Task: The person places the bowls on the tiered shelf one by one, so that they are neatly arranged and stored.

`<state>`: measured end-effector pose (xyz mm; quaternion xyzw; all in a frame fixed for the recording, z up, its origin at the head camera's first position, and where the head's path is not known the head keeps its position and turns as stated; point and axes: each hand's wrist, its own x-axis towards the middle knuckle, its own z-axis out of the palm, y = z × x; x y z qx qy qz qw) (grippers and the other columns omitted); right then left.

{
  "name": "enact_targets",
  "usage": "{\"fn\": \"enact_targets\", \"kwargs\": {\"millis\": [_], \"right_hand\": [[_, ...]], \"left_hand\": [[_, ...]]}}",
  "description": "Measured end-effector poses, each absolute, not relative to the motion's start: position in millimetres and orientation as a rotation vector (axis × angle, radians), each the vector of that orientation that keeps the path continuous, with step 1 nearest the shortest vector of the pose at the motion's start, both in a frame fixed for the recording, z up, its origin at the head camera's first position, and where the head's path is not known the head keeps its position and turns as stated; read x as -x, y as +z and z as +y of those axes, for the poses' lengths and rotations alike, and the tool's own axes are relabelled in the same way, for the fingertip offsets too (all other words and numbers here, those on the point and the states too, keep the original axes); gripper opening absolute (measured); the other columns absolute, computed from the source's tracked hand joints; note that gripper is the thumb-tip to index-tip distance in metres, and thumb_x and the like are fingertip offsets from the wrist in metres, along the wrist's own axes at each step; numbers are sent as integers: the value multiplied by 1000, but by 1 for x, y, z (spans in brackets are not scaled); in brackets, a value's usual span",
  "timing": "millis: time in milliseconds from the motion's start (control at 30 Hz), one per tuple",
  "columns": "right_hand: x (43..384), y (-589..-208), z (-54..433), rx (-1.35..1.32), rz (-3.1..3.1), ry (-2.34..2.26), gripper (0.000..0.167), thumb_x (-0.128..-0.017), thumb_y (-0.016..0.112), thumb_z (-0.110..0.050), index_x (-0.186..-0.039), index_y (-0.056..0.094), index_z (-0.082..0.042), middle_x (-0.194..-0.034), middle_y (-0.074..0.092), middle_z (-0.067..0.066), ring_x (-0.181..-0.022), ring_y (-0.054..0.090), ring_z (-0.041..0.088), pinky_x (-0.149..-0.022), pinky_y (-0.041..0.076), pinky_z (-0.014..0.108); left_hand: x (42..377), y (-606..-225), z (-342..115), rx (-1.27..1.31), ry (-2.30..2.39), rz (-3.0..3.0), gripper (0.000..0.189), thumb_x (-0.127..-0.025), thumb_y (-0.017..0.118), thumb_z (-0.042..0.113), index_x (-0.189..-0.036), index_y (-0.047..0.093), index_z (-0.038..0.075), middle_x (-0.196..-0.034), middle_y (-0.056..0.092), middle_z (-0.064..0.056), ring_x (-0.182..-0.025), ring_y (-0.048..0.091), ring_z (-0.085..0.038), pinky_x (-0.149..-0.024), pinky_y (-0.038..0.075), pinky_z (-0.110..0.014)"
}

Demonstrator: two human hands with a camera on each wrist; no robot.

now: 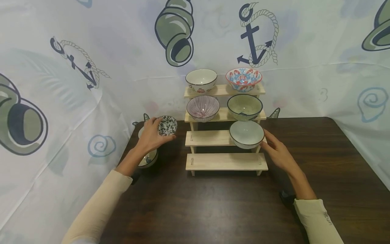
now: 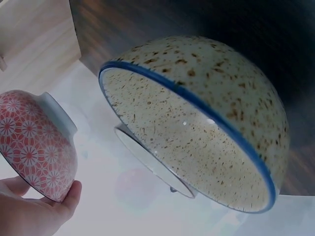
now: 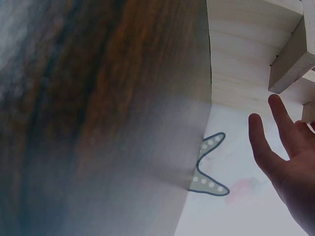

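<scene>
My left hand [image 1: 152, 135] grips a small bowl [image 1: 167, 125] at the table's left side. Its inside has a black-and-white leafy pattern; in the left wrist view the outside of this bowl [image 2: 37, 142] shows red flowers. At the third tier of a wooden stand, my right hand [image 1: 278, 152] holds the right side of a white bowl [image 1: 246, 133] with a dark rim, thumb in front. The right wrist view shows two straight fingers of the right hand [image 3: 295, 172] beside the stand; the bowl is out of sight there.
On the stand [image 1: 225, 162], two upper tiers carry a white bowl [image 1: 201, 79], a red-and-blue bowl [image 1: 243, 79], a purple-striped bowl [image 1: 203, 108] and a green bowl [image 1: 245, 106]. Near my left wrist stand a speckled blue-rimmed bowl [image 2: 236, 93] and another pale bowl [image 2: 155, 164]. Patterned cloth [image 1: 122, 40] hangs behind.
</scene>
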<state>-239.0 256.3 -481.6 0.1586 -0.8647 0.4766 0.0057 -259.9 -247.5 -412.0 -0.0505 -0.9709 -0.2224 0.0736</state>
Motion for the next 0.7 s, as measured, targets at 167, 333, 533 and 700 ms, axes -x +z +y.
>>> {"fn": "enact_targets", "kwargs": {"millis": [167, 333, 533, 700], "right_hand": [[239, -481, 256, -497, -2706, 1501, 64, -108, 53, -37, -166, 25, -27, -171, 27, 14, -155, 27, 48, -118, 32, 69], [239, -483, 257, -501, -2697, 1494, 64, -108, 52, -38, -165, 26, -28, -171, 27, 13, -155, 26, 47, -118, 31, 69], [238, -482, 256, -495, -2698, 1495, 64, -108, 53, -38, -165, 26, -26, -171, 27, 13, -156, 26, 45, -119, 32, 68], [238, -482, 255, -502, -2687, 1494, 64, -108, 53, -37, -165, 27, -25, -170, 28, 13, -156, 27, 44, -119, 32, 66]], "left_hand": [[253, -408, -249, 157, -683, -2914, 109, -78, 78, 66, -160, 35, 9, -163, 30, -24, -151, 25, -46, -111, 36, -72], [248, -403, -246, 155, -645, -2911, 107, -78, 79, 63, -160, 35, 10, -163, 30, -23, -150, 27, -45, -110, 37, -73], [242, -397, -244, 169, -624, -2902, 106, -78, 79, 63, -160, 37, 10, -163, 31, -23, -148, 29, -45, -108, 38, -73], [236, -393, -244, 192, -640, -2898, 105, -78, 78, 63, -159, 37, 10, -164, 29, -23, -150, 27, -47, -110, 36, -74]]}}
